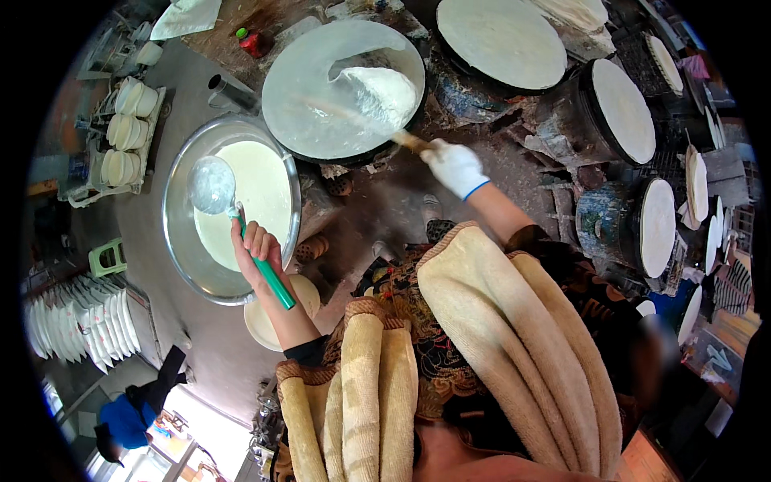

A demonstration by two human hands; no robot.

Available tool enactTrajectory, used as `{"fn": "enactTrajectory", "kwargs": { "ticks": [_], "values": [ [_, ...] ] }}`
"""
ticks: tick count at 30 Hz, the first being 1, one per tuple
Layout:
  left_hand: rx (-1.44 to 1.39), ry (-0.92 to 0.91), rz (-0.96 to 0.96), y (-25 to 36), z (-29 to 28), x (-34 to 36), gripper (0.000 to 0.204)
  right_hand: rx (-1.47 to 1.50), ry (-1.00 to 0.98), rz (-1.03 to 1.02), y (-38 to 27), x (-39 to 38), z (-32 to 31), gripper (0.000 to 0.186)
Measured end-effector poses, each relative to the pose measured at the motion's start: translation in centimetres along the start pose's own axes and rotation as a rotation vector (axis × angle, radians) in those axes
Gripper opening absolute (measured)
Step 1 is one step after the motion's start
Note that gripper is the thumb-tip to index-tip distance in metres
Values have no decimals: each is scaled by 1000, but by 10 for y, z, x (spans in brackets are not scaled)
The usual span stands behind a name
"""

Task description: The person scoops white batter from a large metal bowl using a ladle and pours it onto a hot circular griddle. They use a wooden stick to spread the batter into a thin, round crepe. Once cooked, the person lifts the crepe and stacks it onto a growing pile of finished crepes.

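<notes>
I'd watch the white batter heap (389, 92) first; it sits toward the right edge of the round griddle (353, 161), with a dark, thinly covered patch just to its left, so the next sweep calls, I judge, for light, even pressure that draws the thick part over the thin; a steep or heavy stroke could tear the film or push the heap over the edge. The right fingers (439, 158), in a white knit glove, are closed round the handle of the wooden spreader (411, 142); its far end is blurred over the griddle, and I can't make out its shape; a loose wrist and a low blade angle should serve best.

The left fingers (255, 239), bare, are wrapped round the green handle of the ladle (211, 185); its round, milky-filmed bowl hangs over the left part of the basin (178, 233); whether it touches the batter there I can't tell; holding it above the basin seems wise, since drips would fall back in.

As for stuff and surface: the basin is shiny metal with a broad rolled rim, its pool smooth and creamy; the griddle wears a matte, greyish-white skin, while the heap looks ruffled and thick; the spreader is plain pale wood; thick beige towelling (514, 345) hangs in soft folds from the person's shoulders.
</notes>
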State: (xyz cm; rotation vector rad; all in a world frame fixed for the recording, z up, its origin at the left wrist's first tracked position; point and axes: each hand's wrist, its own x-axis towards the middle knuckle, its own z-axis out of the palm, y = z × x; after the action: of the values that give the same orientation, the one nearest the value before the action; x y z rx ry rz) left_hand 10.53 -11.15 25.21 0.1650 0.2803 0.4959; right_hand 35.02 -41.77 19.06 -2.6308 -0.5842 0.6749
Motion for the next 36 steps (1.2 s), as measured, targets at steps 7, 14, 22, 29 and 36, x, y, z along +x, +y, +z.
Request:
{"fn": "enactTrajectory", "kwargs": {
  "ticks": [7,14,22,29,36],
  "values": [
    [62,91,-17,-10,-1,20,26,-23,204,-52,41,71,-48,42],
    [1,71,-40,-2,-12,16,30,43,15,-136,49,5,3,38],
    [37,-3,-86,-23,-1,35,33,-27,318,-174,68,95,-59,39],
    [78,3,-78,-29,13,26,31,-74,92,-31,89,43,-48,40],
    [62,-2,-131,-53,23,47,29,80,224,-32,4,128,-83,43]
  ]
}}
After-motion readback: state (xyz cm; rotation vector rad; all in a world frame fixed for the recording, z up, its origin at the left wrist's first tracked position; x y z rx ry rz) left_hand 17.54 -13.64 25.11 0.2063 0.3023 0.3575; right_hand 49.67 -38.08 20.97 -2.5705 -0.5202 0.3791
